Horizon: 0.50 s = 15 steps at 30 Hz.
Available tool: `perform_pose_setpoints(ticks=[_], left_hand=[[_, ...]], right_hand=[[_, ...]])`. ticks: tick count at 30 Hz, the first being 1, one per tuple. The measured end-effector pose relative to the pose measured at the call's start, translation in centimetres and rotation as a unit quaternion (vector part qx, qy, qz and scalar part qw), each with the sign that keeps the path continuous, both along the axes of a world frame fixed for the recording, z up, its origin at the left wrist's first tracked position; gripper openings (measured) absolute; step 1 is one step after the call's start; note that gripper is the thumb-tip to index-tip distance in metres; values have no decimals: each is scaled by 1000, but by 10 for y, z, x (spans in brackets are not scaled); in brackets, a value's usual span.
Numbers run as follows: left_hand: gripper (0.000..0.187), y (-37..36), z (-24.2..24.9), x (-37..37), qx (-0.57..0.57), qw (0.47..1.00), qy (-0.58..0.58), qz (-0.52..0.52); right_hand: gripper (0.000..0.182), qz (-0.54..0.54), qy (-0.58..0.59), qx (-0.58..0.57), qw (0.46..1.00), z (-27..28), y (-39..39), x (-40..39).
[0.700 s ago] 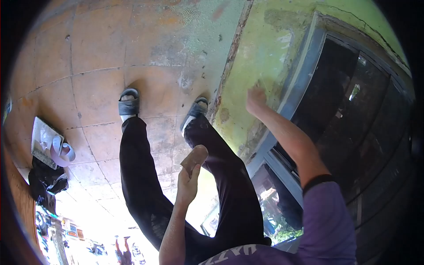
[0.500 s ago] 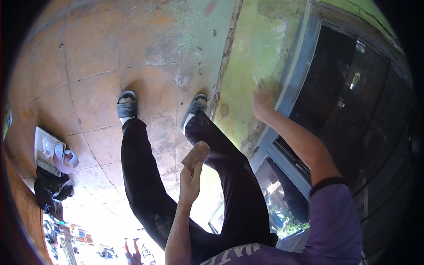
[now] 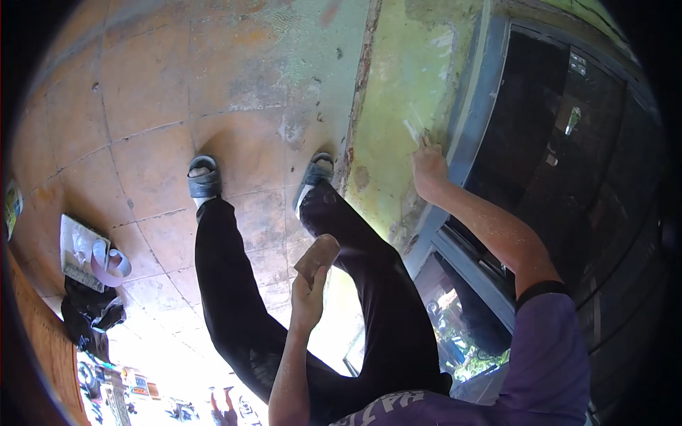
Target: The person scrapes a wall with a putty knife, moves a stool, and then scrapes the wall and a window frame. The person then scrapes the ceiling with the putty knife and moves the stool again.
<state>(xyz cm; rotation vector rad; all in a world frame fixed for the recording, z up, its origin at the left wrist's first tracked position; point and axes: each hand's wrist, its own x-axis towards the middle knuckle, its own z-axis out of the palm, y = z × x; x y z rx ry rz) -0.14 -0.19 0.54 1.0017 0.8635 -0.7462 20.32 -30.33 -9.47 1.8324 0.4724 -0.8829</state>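
Observation:
My left hand [image 3: 307, 304] is closed round the lower end of a flat brownish block [image 3: 317, 257], held up in front of my dark trousers. My right hand [image 3: 429, 169] is at the yellow-green wall [image 3: 391, 92], close to the blue-grey frame [image 3: 474, 128]. Its fingers are pinched on something small and thin that I cannot make out. Pale streaks show on the wall just beyond the fingertips.
Tiled floor [image 3: 153, 170] lies under my sandalled feet. At the left are a white-smeared board [image 3: 79, 248], a pale roll of tape [image 3: 111, 264] and a black plastic bag [image 3: 92, 309]. Dark glass panes [image 3: 526, 113] stand at the right. A person's legs [image 3: 224, 408] show far off.
My right hand has shifted slightly right and down along the wall and is less blurred. The view has shifted a little; my left hand still holds the block.

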Motion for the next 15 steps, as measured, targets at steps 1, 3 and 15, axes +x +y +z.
perform_pose_setpoints(ticks=[1, 3, 15], left_hand=[[37, 1, 2, 1, 4, 1000, 3, -25], [37, -1, -3, 1, 4, 1000, -11, 9], [38, -9, -1, 15, 5, 1000, 5, -21]], right_hand=[[24, -25, 10, -12, 1000, 17, 11, 7], [27, -41, 60, -33, 997, 9, 24, 22], [27, -1, 90, -58, 994, 0, 6, 17]])
